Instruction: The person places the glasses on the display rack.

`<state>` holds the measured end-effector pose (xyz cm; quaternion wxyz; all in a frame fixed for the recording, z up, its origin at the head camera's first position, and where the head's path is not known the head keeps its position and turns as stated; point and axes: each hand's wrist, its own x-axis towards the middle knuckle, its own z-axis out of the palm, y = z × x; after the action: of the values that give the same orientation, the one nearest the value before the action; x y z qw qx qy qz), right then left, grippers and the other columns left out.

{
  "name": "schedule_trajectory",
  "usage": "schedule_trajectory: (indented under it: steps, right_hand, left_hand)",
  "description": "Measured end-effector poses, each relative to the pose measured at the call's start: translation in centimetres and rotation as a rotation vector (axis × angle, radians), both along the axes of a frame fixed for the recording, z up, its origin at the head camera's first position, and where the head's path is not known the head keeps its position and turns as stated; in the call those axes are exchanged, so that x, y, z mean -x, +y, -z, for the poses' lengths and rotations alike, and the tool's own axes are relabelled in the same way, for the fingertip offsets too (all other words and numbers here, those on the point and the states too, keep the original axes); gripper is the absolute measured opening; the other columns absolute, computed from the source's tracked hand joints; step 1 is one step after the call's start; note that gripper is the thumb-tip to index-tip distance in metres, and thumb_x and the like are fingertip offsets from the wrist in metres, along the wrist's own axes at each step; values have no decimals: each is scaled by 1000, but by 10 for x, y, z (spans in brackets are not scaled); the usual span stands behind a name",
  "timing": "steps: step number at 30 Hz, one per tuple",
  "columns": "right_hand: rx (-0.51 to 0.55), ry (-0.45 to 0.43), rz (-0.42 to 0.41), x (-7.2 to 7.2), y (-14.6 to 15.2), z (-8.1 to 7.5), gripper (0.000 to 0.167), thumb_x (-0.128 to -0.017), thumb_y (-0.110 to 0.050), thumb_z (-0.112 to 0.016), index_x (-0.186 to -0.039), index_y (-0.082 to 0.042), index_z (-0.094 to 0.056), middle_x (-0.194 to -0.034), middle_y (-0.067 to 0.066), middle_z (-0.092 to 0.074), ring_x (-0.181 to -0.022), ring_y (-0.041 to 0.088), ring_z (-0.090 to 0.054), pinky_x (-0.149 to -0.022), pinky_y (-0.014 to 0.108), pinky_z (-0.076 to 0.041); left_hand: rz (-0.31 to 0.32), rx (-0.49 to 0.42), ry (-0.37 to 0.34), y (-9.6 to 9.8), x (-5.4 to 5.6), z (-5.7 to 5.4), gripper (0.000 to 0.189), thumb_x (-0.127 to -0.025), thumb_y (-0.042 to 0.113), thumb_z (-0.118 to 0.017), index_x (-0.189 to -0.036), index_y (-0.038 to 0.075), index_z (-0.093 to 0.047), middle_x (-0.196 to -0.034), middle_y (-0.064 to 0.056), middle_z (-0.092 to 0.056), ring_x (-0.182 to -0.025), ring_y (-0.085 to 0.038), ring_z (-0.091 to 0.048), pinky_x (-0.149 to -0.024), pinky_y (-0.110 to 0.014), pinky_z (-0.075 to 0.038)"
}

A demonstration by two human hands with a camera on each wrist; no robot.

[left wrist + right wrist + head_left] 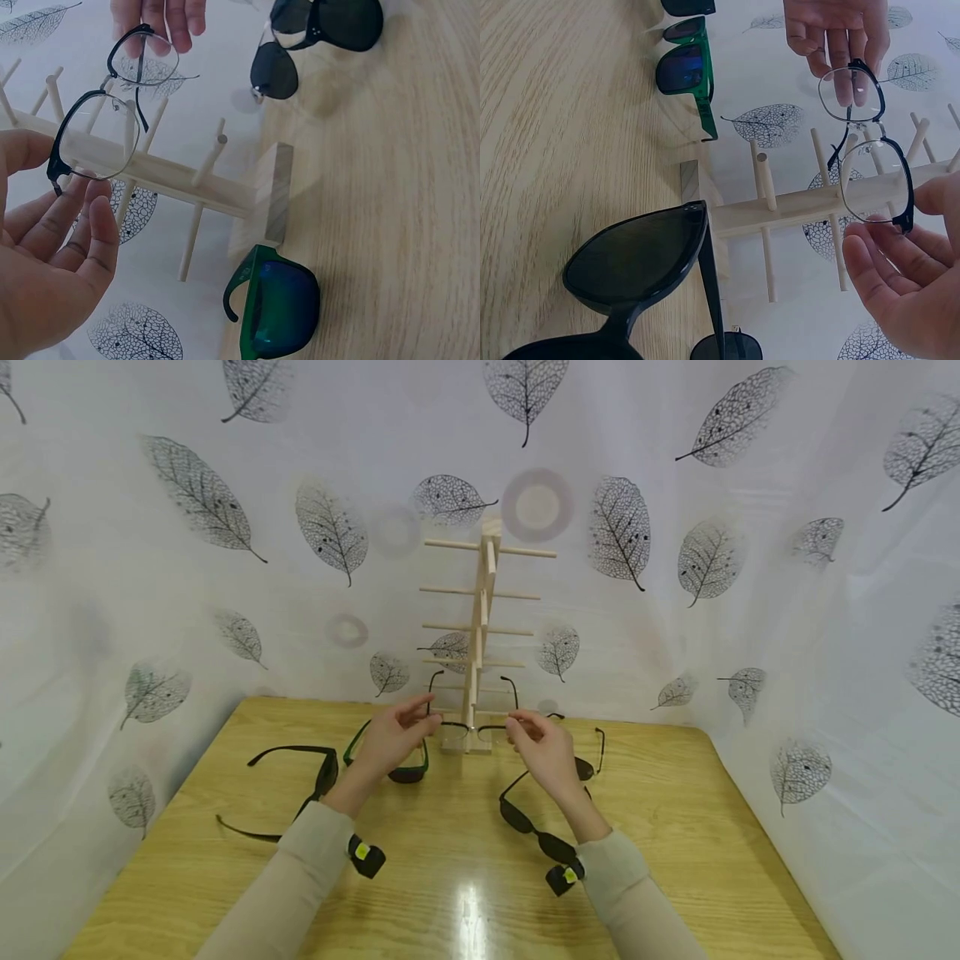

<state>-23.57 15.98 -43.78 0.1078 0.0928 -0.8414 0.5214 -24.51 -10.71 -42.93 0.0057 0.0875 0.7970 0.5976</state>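
Note:
A pair of clear eyeglasses with a black upper rim and thin lower wire (66,129) is held up between both hands, in front of a wooden display rack (480,635) with several crosswise pegs. My left hand (393,739) pinches one end of the frame near the hinge, thumb on one side and fingers on the other. At the opposite end, my right hand (543,752) pinches the other hinge the same way. Both temples stand unfolded, pointing away toward the rack. In the right wrist view the lenses (874,180) overlap the rack's post and pegs.
Green-framed sunglasses (289,307) lie left of the rack's base, and black sunglasses (326,772) lie farther left. On the right are black sunglasses (634,259) and a smaller dark-lensed pair (274,71). A leaf-printed white curtain (420,427) surrounds the wooden table (420,893).

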Motion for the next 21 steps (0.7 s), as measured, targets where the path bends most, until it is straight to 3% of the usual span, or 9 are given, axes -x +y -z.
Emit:
schedule_trajectory:
  steps: [4,7,11,15,21]
  right_hand:
    - [36,-8,-11,3,-2,1,34,-106,-29,-66,-130,-6,-73,-101,13,-79,-82,18,-76,-77,46,-65]
    - [49,-7,-12,4,-3,1,33,-106,-29,-66,-129,-6,-73,-101,14,-79,-83,19,-77,-79,49,-65]
    - [56,-6,-9,7,-4,3,31,-106,-28,-67,-128,-7,-74,-100,14,-78,-85,20,-77,-77,43,-65]
    - [60,-11,-4,10,-4,4,30,-106,-28,-67,-127,-9,-74,-100,14,-78,-87,25,-78,-78,43,-65]
    - [32,-3,17,13,-4,4,30,-106,-28,-66,-127,-9,-75,-100,17,-79,-93,36,-77,-74,29,-63]
  left_hand:
    - [-10,-10,-7,0,4,0,51,-104,25,-69,-152,12,-58,-132,-18,-72,-104,-22,-72,-76,-28,-58]
    - [-10,-25,-5,0,5,0,51,-104,24,-68,-152,10,-58,-132,-21,-72,-106,-27,-72,-75,-27,-57]
    - [-18,-20,8,1,8,0,50,-104,23,-68,-151,9,-58,-132,-22,-71,-114,-35,-71,-85,-30,-58]
    - [-28,5,23,3,11,0,51,-104,24,-68,-152,9,-58,-132,-21,-72,-119,-34,-71,-96,-37,-58]
    - [-17,-37,-5,6,13,0,53,-104,23,-68,-153,8,-55,-133,-21,-71,-110,-33,-73,-91,-38,-61]
